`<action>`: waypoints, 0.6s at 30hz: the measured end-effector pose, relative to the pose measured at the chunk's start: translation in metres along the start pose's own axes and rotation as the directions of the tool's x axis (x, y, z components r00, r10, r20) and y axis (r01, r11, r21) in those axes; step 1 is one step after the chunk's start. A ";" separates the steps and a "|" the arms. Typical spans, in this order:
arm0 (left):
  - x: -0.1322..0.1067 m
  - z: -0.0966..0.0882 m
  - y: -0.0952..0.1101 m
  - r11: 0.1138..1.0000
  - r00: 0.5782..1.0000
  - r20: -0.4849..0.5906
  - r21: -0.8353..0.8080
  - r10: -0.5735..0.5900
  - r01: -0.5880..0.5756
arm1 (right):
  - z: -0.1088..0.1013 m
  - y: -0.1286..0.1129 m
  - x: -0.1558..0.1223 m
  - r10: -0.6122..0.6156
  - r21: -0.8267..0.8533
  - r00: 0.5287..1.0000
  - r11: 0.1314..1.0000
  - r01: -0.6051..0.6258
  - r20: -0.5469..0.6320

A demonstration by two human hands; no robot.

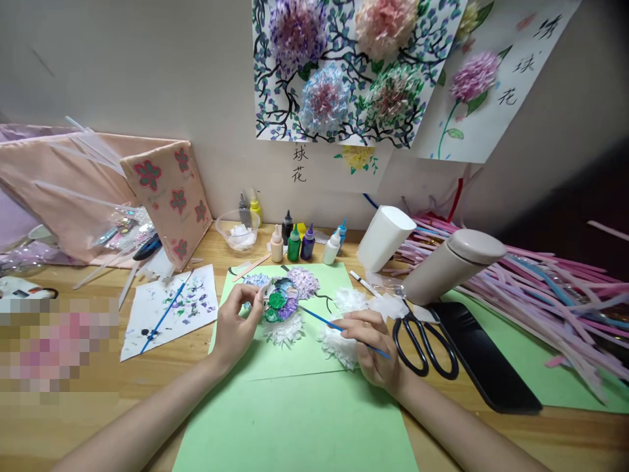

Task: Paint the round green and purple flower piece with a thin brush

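My left hand pinches the edge of a small paint palette that holds green, blue and purple paint. My right hand grips a thin blue paintbrush whose tip reaches into the palette. Both hands rest over a light green paper sheet on the wooden desk. White tissue-paper flowers lie under and beside my right hand, and another white one sits below the palette. A pale purple tissue flower lies behind the palette.
Small paint bottles stand in a row at the back. Black scissors, a white cup, a beige flask and a black slab lie right. Pink straws pile far right. A spattered sheet with a second brush lies left.
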State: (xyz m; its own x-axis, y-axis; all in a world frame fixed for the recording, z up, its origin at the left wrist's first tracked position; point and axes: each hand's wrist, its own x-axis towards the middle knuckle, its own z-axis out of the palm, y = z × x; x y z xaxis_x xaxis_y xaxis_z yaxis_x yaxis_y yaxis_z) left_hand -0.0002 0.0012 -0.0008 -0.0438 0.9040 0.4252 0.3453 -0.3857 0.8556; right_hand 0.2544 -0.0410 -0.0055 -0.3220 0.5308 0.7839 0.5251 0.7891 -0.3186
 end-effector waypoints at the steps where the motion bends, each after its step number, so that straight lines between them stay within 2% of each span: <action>1: 0.000 0.000 0.000 1.000 1.000 0.008 0.007 -0.002 0.002 | 0.000 0.000 0.001 0.017 0.013 1.000 1.000 -0.017 -0.013; 10: 0.000 0.001 0.002 1.000 1.000 0.011 -0.001 -0.012 0.012 | 0.000 -0.001 0.002 0.033 0.035 0.999 0.999 -0.032 -0.027; 14: 0.000 0.002 0.002 1.000 1.000 0.016 -0.014 -0.017 0.017 | 0.001 0.000 0.000 0.029 0.058 0.999 0.998 -0.030 0.024; 18: -0.001 0.002 0.000 1.000 1.000 0.017 -0.023 -0.014 0.015 | 0.002 0.000 -0.001 0.031 0.055 0.999 0.998 -0.031 0.015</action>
State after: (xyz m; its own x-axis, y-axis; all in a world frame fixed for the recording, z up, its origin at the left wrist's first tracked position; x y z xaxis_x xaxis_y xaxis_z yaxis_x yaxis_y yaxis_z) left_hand 0.0015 0.0007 -0.0013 -0.0328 0.9125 0.4078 0.3232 -0.3765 0.8682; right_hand 0.2533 -0.0405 -0.0072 -0.3173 0.5592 0.7659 0.4908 0.7879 -0.3719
